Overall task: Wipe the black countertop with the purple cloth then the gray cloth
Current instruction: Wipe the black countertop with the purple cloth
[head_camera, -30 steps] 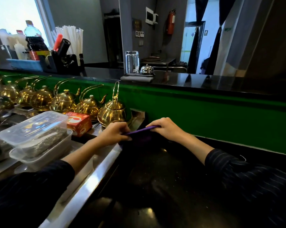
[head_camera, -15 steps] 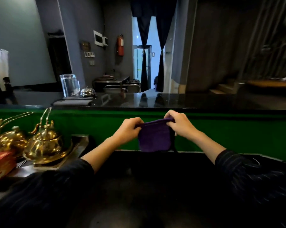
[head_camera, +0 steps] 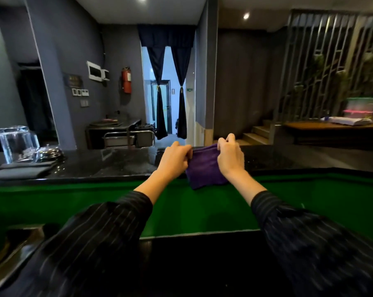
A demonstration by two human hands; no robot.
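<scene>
A folded purple cloth (head_camera: 203,168) hangs in the air over the front edge of the raised black countertop (head_camera: 117,163). My left hand (head_camera: 175,157) pinches its upper left corner and my right hand (head_camera: 230,156) pinches its upper right corner. The cloth's lower half droops in front of the green panel (head_camera: 181,202) below the counter. A folded gray cloth (head_camera: 20,171) lies flat on the countertop at the far left.
A clear glass jug (head_camera: 16,142) and a small metal dome bell (head_camera: 49,153) stand behind the gray cloth. A lower black counter (head_camera: 202,264) lies close to me, with a steel edge (head_camera: 14,249) at the lower left. Stairs and a wooden desk sit beyond on the right.
Both hands have lifted the purple cloth from the lower counter up to the raised countertop's edge. My view has swung up and to the right, away from the gold teapots.
</scene>
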